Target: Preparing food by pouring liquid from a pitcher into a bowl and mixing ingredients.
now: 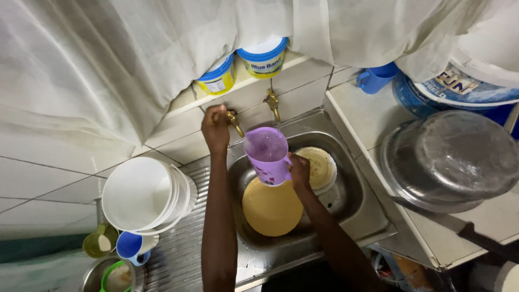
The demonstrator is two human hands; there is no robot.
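Two hands work at a steel sink point(354, 203) set into a tiled corner. The left hand point(215, 127) is wrapped around the handle of the left brass tap point(234, 122), its grip closed on the knob, which places the spout just above the mouth of a purple plastic jug point(267, 156). The right hand point(299, 170) holds that jug by its handle, grip closed, keeping it upright and tucked under the spout so that its opening faces the tap; whether water is running I cannot tell. The jug hangs over the basin, above a round yellow plate point(272, 208) lying flat on the sink bottom, with a pale bowl point(320, 167) just beside it toward the back wall. A second brass tap point(272, 102) stands untouched to the right.

On the ribbed draining surface point(178, 254) to the left, a stack of white bowls point(146, 197) leans on its side, near a blue cup point(131, 247) and a green cup point(100, 240). To the right, a tiled surface point(367, 116) carries an upturned metal basin point(451, 159) and a blue mug point(376, 78). Two blue-and-yellow tubs point(243, 67) sit on the window ledge beneath a white curtain point(108, 65).
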